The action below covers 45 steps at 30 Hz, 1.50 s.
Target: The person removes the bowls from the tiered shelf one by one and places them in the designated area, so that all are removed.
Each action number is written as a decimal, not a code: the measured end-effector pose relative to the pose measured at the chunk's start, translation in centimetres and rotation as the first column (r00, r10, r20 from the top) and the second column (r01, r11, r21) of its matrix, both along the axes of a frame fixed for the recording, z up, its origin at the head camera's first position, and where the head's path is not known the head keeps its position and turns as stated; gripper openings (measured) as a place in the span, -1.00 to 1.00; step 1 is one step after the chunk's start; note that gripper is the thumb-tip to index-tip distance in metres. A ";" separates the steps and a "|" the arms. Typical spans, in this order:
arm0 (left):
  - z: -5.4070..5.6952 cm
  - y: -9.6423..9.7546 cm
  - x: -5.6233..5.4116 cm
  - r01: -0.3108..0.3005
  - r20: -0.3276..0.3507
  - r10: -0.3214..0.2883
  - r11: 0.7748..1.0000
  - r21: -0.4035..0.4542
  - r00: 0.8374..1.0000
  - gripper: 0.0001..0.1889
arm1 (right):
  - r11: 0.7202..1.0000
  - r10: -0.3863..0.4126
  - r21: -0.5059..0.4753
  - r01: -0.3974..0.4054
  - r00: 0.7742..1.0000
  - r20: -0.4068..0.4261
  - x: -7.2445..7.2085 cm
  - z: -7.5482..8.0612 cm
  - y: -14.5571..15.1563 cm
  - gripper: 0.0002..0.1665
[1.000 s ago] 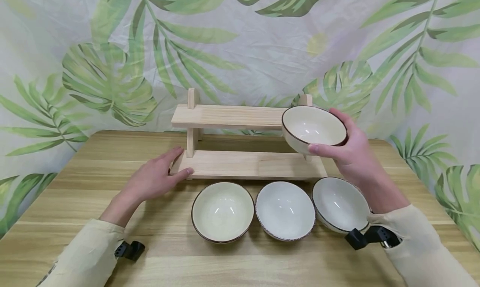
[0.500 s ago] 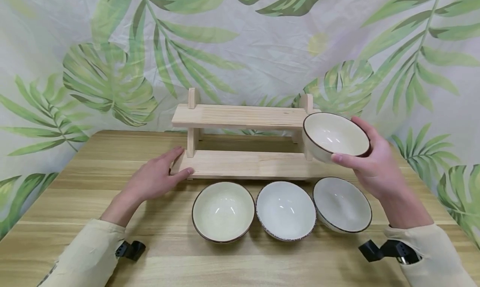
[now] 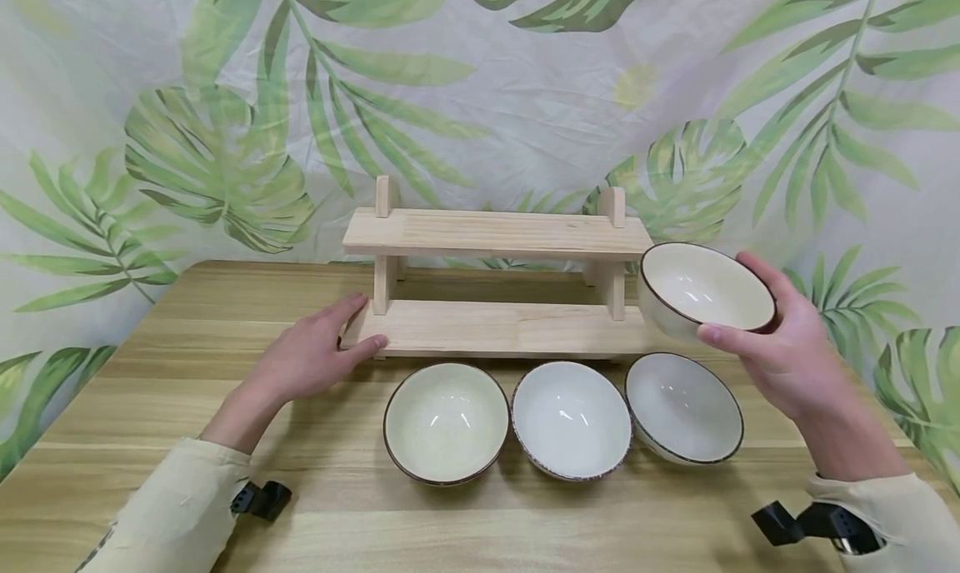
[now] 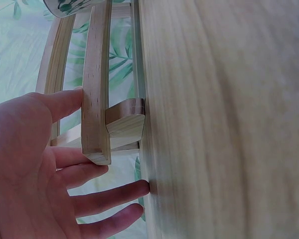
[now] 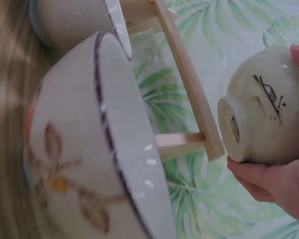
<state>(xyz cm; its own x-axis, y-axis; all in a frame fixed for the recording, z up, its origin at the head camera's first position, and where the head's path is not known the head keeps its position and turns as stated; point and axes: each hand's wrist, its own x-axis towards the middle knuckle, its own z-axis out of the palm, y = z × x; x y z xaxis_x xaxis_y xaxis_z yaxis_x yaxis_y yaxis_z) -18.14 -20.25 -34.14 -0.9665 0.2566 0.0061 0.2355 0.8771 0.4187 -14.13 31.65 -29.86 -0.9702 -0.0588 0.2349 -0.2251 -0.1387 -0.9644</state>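
Note:
My right hand (image 3: pixel 787 356) grips a cream bowl with a dark brown rim (image 3: pixel 708 288) by its right side, thumb at the front. The bowl hangs in the air just right of a two-tier wooden rack (image 3: pixel 495 327), tilted. In the right wrist view, the bowl's foot and a dark painted sprig (image 5: pixel 271 94) show. My left hand (image 3: pixel 318 348) holds the left end of the rack's lower board between thumb and fingers. Below the rack stand a cream bowl (image 3: pixel 446 423), a white bowl with a speckled rim (image 3: pixel 572 421) and a greyish-white bowl (image 3: pixel 684 408).
Both rack boards are bare. The rack stands near the back of the wood-grain table (image 3: pixel 450 531). A leaf-printed cloth (image 3: pixel 525 98) hangs close behind. The three standing bowls sit side by side in front of the rack, nearly touching.
The right hand has carried its bowl to the right and somewhat down, from in front of the rack's right end to beside it. The left hand and standing bowls have stayed put.

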 end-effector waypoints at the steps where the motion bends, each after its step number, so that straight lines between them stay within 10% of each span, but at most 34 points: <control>1: 0.0 0.0 0.0 0.000 0.000 0.000 1.000 0.000 1.000 -0.07 | 1.000 -0.001 0.001 0.001 1.000 0.005 0.1 -0.1 0.3 0.15; 16: -0.1 -0.1 0.0 -0.001 -0.012 0.001 1.000 0.004 1.000 -0.08 | 1.000 -0.006 -0.013 0.006 1.000 -0.012 1.6 -2.2 4.2 0.06; 45: 0.0 0.1 0.1 -0.005 -0.003 0.005 1.000 0.001 1.000 -0.08 | 0.990 -0.097 0.116 0.075 0.974 0.203 4.1 -7.7 10.9 0.13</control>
